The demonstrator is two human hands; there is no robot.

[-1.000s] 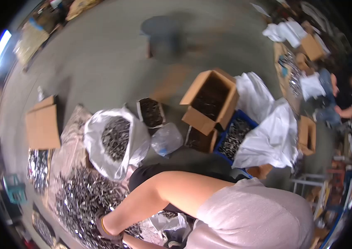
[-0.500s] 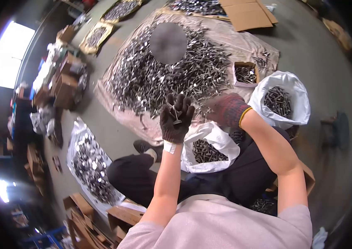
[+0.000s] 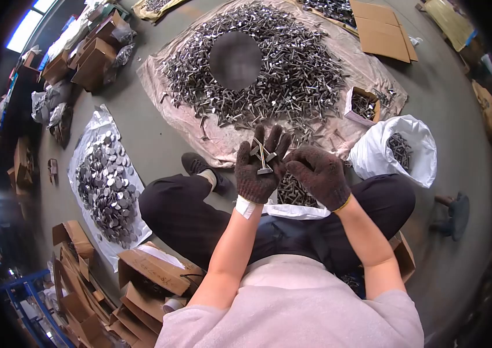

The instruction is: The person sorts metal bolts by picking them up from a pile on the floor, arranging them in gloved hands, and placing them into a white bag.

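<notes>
seen from above, my two hands met in front of my body in dark knitted gloves. my left hand [image 3: 259, 168] lay palm up, fingers spread and uncurled, with a few metal bolts [image 3: 264, 161] resting loosely across it, flat heads and thin shanks crossed over one another. my right hand [image 3: 320, 174] hovered just beside it at 3 o'clock, back upward, fingers curled in; i could not make out whether they pinched anything.

at 6 o'clock, partly hidden under my hands, a white bag [image 3: 299, 212] stood between my bent legs, with a layer of similar pieces [image 3: 294, 192] showing inside. at 12 o'clock a broad heap [image 3: 292, 75] of the same metal spread over a pinkish cloth [image 3: 218, 152], part of it hidden by a blurred disc.

as i judged it, the handling was well short of finished: some pieces were already gathered in the bag, in a small carton [image 3: 358, 118] at 2 o'clock and in a larger white sack [image 3: 370, 148] at 3 o'clock, but far more lay loose on the cloth, and those on my palm were not yet put down. at 9 o'clock, well apart, round metal discs [image 3: 109, 188] lay piled on a pale sheet [image 3: 136, 180], untouched by either hand
</notes>
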